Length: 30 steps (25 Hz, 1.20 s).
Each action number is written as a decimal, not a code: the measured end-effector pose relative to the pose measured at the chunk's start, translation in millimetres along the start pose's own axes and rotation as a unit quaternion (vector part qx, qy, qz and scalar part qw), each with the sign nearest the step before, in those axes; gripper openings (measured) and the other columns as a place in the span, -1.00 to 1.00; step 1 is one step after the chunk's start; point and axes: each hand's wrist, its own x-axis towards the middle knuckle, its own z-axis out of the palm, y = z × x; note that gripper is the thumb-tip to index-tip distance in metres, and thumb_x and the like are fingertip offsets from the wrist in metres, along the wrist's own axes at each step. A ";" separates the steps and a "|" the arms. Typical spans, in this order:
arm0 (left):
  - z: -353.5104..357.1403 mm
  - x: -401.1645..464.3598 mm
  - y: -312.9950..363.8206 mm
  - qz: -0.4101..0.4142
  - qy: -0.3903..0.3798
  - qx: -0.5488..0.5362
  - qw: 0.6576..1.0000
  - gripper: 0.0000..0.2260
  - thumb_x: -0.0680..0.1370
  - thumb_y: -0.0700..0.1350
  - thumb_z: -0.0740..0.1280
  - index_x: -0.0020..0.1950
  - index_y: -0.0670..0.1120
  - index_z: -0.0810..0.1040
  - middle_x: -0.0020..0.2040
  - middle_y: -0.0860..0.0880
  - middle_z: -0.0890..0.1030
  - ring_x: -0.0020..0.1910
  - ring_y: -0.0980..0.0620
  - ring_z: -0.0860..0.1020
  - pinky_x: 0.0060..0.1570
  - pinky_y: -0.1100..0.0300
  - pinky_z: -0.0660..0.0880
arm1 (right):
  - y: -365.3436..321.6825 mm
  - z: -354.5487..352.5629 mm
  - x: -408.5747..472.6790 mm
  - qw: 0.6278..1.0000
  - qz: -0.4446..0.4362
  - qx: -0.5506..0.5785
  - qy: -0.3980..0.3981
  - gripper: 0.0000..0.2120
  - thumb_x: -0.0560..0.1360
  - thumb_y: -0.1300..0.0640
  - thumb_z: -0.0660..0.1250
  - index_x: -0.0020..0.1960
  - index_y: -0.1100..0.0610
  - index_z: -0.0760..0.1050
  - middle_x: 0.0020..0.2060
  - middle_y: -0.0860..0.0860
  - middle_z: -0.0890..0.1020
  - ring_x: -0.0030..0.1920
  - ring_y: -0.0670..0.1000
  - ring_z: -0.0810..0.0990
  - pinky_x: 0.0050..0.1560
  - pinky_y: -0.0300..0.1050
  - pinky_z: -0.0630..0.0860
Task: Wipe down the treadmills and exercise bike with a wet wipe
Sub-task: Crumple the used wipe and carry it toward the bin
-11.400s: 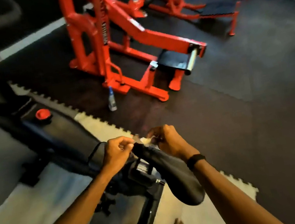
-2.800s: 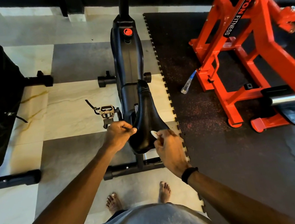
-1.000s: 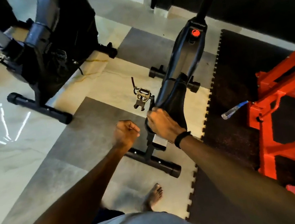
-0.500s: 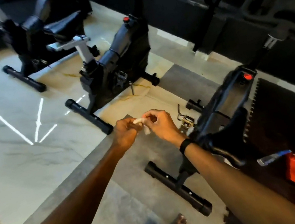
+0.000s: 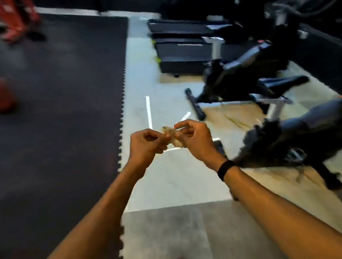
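Both hands are raised over the pale floor [image 5: 174, 181], and the crumpled wet wipe [image 5: 172, 137] is stretched between them. The left hand [image 5: 146, 148] pinches one end with curled fingers; the right hand [image 5: 194, 139] pinches the other, a black wristband [image 5: 226, 168] on that wrist. Left of the wipe, the toothed edge of the dark rubber mat [image 5: 41, 140] meets the pale floor, which runs open ahead. Right of the wipe stand 2 black exercise bikes [image 5: 303, 133], blurred, the nearer one just beside the right forearm. Beyond them lie the treadmills [image 5: 183, 49]. Blurred red machines [image 5: 13, 17] stand on the mat's far side.
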 end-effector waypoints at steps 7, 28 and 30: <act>-192.9 34.6 18.3 0.023 0.175 0.034 0.984 -0.92 0.47 -0.29 0.51 -0.15 -0.14 0.67 -0.33 -0.08 0.67 -0.42 0.06 0.57 -0.36 0.18 0.51 | -63.0 186.6 93.9 0.964 -0.146 0.023 -0.221 -0.78 0.52 0.16 0.48 0.14 0.16 0.61 -0.06 0.04 0.70 -0.06 0.01 0.69 -0.05 -0.13 0.66; -512.1 291.3 35.7 -0.019 0.340 0.036 0.939 -0.68 0.49 -0.39 0.22 -0.22 -0.09 0.70 -0.40 -0.01 0.62 -0.45 0.14 0.47 -0.40 0.22 0.44 | -181.3 533.3 389.7 0.905 -0.185 0.034 -0.383 -0.84 0.43 0.12 0.57 -0.04 0.06 0.62 -0.15 0.04 0.70 -0.11 0.05 0.69 -0.09 0.05 0.66; -545.9 341.0 45.7 -0.016 0.357 0.024 0.934 -0.70 0.51 -0.37 0.25 -0.30 -0.11 0.66 -0.45 -0.01 0.59 -0.46 0.13 0.45 -0.43 0.26 0.41 | -199.3 560.7 438.8 0.904 -0.165 0.033 -0.394 -0.89 0.45 0.12 0.55 -0.10 0.07 0.63 -0.16 0.10 0.70 -0.14 0.06 0.67 -0.08 0.07 0.63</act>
